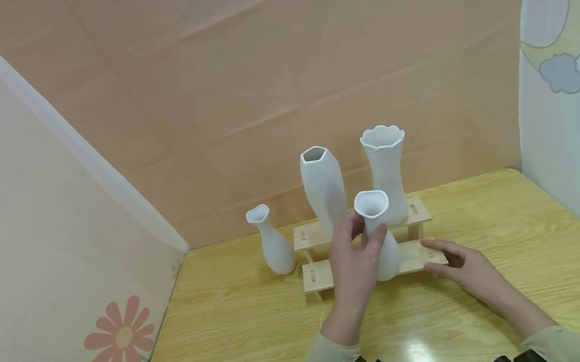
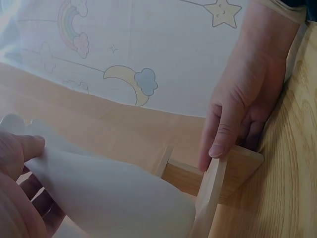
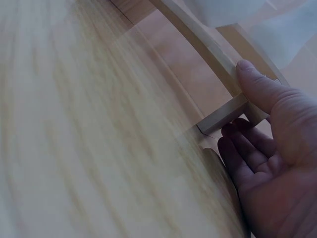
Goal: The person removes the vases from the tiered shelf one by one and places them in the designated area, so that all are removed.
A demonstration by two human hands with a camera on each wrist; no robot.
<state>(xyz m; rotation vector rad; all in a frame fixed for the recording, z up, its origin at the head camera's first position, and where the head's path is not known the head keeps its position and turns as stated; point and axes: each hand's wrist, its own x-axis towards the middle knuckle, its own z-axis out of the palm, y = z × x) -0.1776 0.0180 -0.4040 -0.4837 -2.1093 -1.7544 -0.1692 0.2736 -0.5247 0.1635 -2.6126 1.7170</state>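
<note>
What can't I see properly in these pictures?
Head: foot of the five-sided vase, behind the left grip.
Head: shelf marks, too small to read.
Left wrist: part of the held vase, cut off by the bottom edge.
Right wrist: tops of two vases, cut off by the frame.

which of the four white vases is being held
The frontmost vase, in the person's left grip. The other three are not held: the leftmost vase, the five-sided vase and the scalloped vase at the right rear.
</note>
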